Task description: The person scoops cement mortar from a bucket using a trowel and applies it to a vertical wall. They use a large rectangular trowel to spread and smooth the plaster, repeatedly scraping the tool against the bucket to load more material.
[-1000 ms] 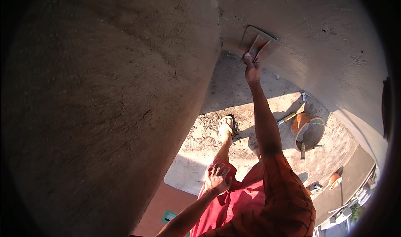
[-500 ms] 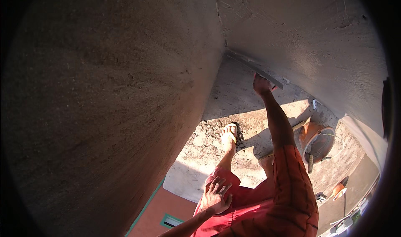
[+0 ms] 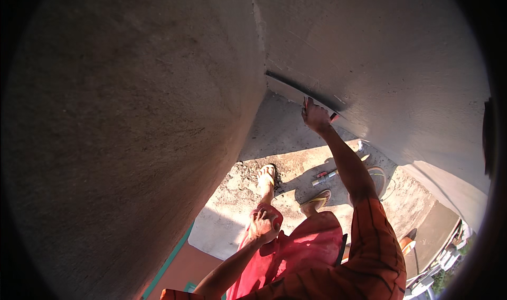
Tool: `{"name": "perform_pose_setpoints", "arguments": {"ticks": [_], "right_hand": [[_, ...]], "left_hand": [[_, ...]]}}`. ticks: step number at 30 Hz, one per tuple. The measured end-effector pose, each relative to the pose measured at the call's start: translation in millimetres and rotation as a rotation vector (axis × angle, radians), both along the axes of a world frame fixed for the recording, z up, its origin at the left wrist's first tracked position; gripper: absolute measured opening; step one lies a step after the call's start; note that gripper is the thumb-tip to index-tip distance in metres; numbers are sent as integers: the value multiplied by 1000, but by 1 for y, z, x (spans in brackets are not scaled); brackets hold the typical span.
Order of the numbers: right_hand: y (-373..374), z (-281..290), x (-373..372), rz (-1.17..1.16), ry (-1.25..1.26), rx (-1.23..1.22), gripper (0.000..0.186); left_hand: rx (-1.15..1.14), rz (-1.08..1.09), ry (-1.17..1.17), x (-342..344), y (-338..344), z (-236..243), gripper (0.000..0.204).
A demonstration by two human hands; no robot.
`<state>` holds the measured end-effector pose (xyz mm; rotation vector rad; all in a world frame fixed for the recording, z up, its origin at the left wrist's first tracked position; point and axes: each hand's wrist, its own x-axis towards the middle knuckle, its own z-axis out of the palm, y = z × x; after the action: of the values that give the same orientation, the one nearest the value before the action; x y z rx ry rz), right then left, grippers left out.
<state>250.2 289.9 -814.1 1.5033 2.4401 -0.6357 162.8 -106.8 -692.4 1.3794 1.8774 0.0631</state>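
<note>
My right hand (image 3: 317,115) grips the handle of a long, flat metal trowel (image 3: 289,83), which lies along the lower part of the right plastered wall (image 3: 385,67), its far end at the inside corner. My left hand (image 3: 262,227) rests with fingers apart on my knee over my red shorts (image 3: 296,252). The other plastered wall (image 3: 142,115) rises in shade on the left.
My sandalled feet (image 3: 266,179) stand on a dusty concrete floor (image 3: 227,199) with loose debris. Behind my right forearm lie a tool with a pale handle (image 3: 323,178) and a partly hidden bucket (image 3: 377,179). A small orange container (image 3: 405,245) is farther right, near an edge.
My right hand has swung the trowel from high and flat on the wall down to a long edge-on position along its foot. The view has shifted. My left hand stays on the knee.
</note>
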Motion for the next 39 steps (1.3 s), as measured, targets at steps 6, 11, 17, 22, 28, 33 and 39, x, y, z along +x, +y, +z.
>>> {"name": "perform_pose_setpoints", "arguments": {"ticks": [6,11,17,22,28,33,39], "right_hand": [[2,231,-7,-30,48,44,48],[2,448,6,44,163,108,44],[-7,686,9,-59,532,303,34],[-12,767,65,-229,974,408,28],[-38,790,185,-575,1711,435,20],[-66,763,151,-582,1864,547,25],[-57,774,-60,-133,1385,384,46]], "left_hand": [[180,-9,-62,-5,-24,-34,30],[135,-103,-67,-10,29,42,29],[54,-186,64,-45,104,101,30],[160,-55,-44,-74,138,109,36],[16,83,-58,-128,77,104,37],[29,130,-133,-144,51,102,37],[182,106,-288,-147,84,68,36]]}}
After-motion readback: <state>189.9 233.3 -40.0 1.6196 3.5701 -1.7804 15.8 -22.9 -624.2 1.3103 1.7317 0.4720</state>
